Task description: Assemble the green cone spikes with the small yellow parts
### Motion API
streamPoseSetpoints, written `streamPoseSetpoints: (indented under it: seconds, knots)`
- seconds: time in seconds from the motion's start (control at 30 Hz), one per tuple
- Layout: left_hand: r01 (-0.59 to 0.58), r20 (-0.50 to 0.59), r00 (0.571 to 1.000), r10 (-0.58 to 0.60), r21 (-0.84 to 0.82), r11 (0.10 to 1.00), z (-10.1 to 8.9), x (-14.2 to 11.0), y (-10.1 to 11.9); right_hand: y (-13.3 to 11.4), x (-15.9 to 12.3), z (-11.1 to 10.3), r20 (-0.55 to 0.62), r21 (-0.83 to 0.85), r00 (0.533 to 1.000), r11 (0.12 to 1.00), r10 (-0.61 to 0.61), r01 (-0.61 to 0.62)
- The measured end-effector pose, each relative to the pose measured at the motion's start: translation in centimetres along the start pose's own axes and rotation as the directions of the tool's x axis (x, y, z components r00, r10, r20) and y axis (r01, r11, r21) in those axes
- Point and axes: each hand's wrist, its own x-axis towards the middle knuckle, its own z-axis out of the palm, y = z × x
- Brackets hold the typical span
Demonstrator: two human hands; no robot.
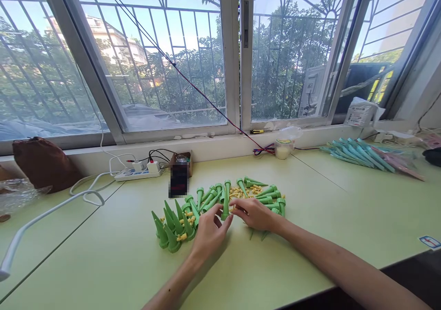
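My left hand (211, 231) is closed on a green plastic spike (225, 204), a hollow-looking cone with a wide ribbed cap, held upright with the cap end down. Close beside it, my right hand (257, 212) has its fingers pinched together near the spike's lower part; what lies between those fingertips is too small to make out. Behind both hands is a pile of small yellow pegs (237, 192), ringed by more green spikes (270, 193) lying and standing. To the left, several green spikes (169, 229) stand point up with yellow pegs among them.
A dark blurred-out device (178, 180) leans on a small box at the back. Left of it lies a power strip (138, 173) with white cables, near a brown bag (46, 165). A jar (283, 149) and blue plastic packets (358, 154) sit along the windowsill side.
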Motion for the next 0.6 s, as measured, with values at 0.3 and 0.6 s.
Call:
streamPoseSetpoints:
  seconds: [0.3, 0.6]
  knots:
    - [-0.001, 0.02, 1.0, 0.002, -0.038, 0.999, 0.13, -0.33, -0.13, 0.16, -0.14, 0.14, 0.019, 0.035, 0.999, 0.999, 0.032, -0.033]
    - [-0.011, 0.019, 1.0, 0.011, -0.043, 0.999, 0.25, -0.53, -0.3, -0.1, -0.19, -0.01, 0.028, 0.036, 0.998, 0.998, 0.048, -0.049]
